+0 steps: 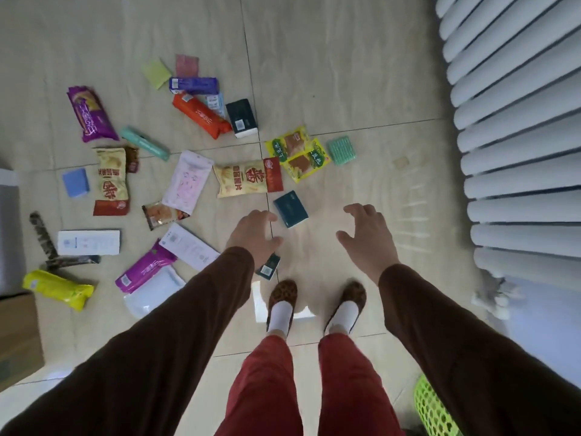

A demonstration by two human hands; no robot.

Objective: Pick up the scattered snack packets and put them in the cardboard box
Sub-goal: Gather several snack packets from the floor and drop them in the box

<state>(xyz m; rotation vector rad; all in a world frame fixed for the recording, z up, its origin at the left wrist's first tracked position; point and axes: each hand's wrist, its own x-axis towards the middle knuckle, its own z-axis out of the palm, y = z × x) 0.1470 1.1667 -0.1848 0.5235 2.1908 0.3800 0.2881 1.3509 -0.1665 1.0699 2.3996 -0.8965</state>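
Several snack packets lie scattered over the tiled floor ahead of me. Among them are a purple packet (91, 113), an orange one (202, 115), two yellow-green ones (297, 152), a chip bag (248, 178) and a dark teal pack (290, 208). My left hand (254, 236) hangs above the floor with relaxed fingers, holding nothing, just left of the teal pack. Another dark pack (268, 267) peeks out under its wrist. My right hand (367, 237) is spread and empty, to the right of the teal pack. The cardboard box (17, 338) sits at the left edge, partly cut off.
A white ribbed radiator (518, 136) runs along the right side. A green mesh basket (435, 410) stands at the bottom right. My feet in patterned slippers (314, 305) stand on the tiles below my hands. A grey object (9, 234) sits above the box.
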